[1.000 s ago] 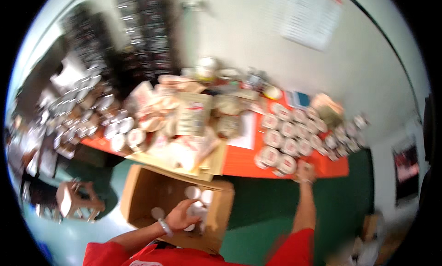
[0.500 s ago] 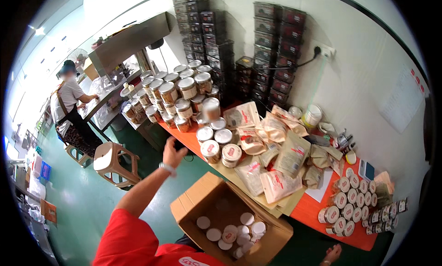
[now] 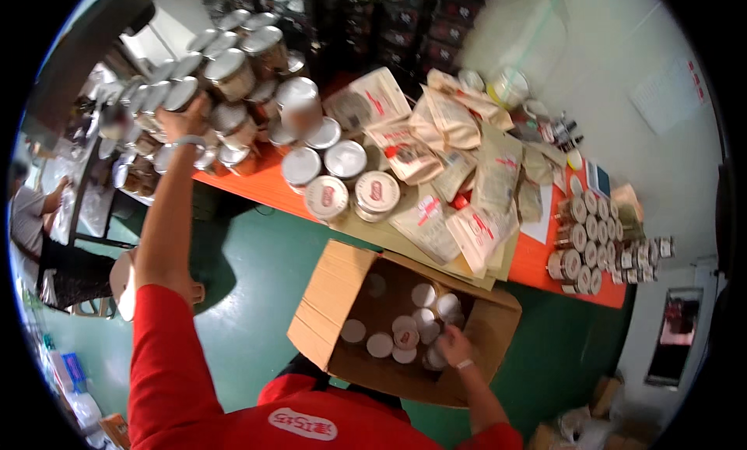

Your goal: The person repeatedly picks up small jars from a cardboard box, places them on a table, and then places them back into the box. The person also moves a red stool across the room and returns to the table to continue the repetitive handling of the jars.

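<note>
My left hand (image 3: 185, 121) is closed around a silver-lidded jar (image 3: 183, 96) at the front of the stacked jars, far left on the table. My right hand (image 3: 454, 346) reaches into an open cardboard box (image 3: 323, 298), beside several round white lids (image 3: 405, 337); whether these are loose lids or tops of containers, I cannot make out. Blur hides whether its fingers hold one. Near the table's front edge stand several jars with pale tops, two of them bearing red labels, such as this lidded jar (image 3: 377, 193).
Pale pouches (image 3: 437, 119) lie heaped mid-table on the orange tabletop (image 3: 245, 189). Small jars (image 3: 590, 236) fill its right end. Dark stacked containers (image 3: 401, 26) stand behind. At far left another person (image 3: 39, 216) works beside a stool (image 3: 123, 283).
My left hand has moved up and left from beside the table onto a stacked jar. My right hand has come from beside the box into it. The view has shifted.
</note>
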Tool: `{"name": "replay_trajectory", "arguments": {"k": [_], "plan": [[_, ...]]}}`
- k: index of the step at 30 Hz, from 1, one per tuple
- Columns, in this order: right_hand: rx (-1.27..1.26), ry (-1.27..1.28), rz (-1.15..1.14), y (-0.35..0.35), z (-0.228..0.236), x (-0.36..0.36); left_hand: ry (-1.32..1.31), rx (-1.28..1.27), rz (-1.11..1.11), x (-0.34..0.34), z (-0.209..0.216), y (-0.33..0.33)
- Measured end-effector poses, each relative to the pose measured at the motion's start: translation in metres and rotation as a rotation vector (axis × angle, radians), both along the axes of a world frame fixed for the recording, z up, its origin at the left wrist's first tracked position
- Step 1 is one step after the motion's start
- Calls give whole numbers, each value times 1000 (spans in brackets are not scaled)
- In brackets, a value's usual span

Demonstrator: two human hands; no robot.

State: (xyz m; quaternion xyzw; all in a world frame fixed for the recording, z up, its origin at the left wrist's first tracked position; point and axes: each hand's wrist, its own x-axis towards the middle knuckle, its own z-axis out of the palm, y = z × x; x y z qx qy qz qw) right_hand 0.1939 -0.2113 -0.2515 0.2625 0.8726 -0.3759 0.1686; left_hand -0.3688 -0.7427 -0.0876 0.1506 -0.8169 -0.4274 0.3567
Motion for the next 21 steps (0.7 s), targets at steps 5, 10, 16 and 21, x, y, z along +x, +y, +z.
{"name": "replay_trajectory", "arguments": {"k": [5,10,16,21], "plan": [[307,-101,78,-14,-104,-37,-55,-39,-19,-11,-5,2],[427,-71,-97,-35,-142,-104,101,-129,-9,16,18,13],[585,-275,-56,-34,-189,-120,28,175,-469,119,39,-1],[334,-269,-212,-11,-221,-110,-328,440,-617,243,33,41]]}}
